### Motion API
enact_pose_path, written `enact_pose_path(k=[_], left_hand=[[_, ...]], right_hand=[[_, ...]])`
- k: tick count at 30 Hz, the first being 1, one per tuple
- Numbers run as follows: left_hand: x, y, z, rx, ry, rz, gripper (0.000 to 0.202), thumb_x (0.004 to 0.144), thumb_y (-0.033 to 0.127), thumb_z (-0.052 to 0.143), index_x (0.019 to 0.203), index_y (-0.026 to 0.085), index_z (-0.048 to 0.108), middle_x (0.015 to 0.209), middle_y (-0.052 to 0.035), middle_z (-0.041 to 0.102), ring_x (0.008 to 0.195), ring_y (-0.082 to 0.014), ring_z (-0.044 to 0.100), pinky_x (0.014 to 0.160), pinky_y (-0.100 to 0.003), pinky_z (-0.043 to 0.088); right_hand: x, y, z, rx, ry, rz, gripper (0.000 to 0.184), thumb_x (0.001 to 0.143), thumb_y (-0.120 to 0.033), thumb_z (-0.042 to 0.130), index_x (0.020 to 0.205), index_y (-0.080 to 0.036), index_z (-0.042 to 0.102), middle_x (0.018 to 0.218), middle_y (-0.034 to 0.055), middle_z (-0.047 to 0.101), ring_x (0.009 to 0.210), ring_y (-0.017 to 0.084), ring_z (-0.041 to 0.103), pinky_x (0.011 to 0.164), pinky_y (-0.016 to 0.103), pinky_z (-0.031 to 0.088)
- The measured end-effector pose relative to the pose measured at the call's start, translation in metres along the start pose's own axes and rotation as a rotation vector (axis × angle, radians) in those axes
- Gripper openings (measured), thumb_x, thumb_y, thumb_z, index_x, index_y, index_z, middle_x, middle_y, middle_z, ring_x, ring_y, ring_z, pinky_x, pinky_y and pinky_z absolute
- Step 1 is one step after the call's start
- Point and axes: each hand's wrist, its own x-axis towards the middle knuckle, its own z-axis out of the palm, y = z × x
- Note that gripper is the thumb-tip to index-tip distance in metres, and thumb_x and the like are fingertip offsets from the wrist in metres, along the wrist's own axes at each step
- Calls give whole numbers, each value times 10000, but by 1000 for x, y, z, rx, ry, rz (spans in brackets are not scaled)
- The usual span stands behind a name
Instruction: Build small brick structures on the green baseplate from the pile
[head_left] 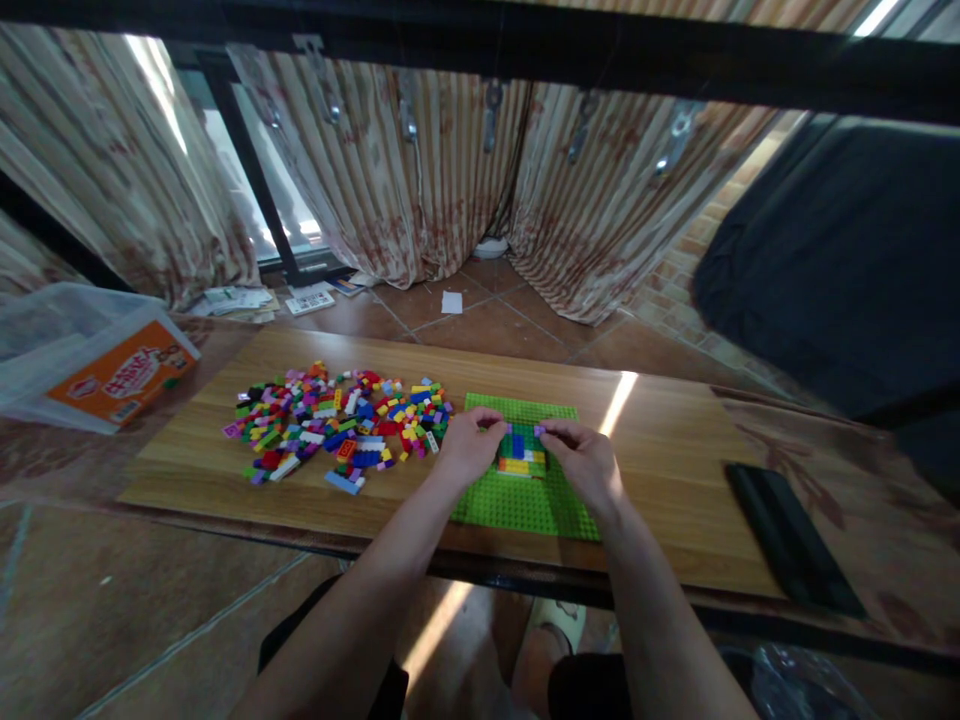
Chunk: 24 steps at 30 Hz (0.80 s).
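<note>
A green baseplate [525,505] lies on the wooden board [660,470] in front of me. On it stands a small block of stacked bricks [519,452] in blue, green, yellow and orange with purple on top. My left hand [469,445] and my right hand [581,458] meet over that block, fingers curled and pinching at its purple top row. What exactly each fingertip holds is too small to make out.
A heap of loose coloured bricks [337,425] spreads left of the baseplate. A clear plastic tub with an orange label [97,365] sits at the far left. A black flat object [791,535] lies at the right edge. Curtains [450,180] hang behind.
</note>
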Motion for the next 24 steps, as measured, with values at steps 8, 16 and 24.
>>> enact_pose_path(k=[8,16,24], left_hand=[[-4,1,-2,27,-46,54,122,795,188,614,847,129,706,859,-77,728,799,-172,650,795,-298,497],[-5,-3,1,54,-39,78,118,790,186,611,847,139,704,834,-66,725,780,-163,648,764,-286,499],[-6,-2,0,92,-34,70,128,788,183,612,861,125,700,853,-80,726,775,-167,649,742,-285,494]], right_hand=[[0,-3,-2,-115,11,-20,292,754,-448,623,796,-193,758,779,26,746,799,209,676,737,314,514],[5,0,1,-109,62,0,256,688,-436,675,756,-205,761,762,26,750,756,209,676,725,314,516],[12,3,-1,-127,21,27,232,648,-422,710,713,-204,757,711,19,739,707,199,668,707,313,513]])
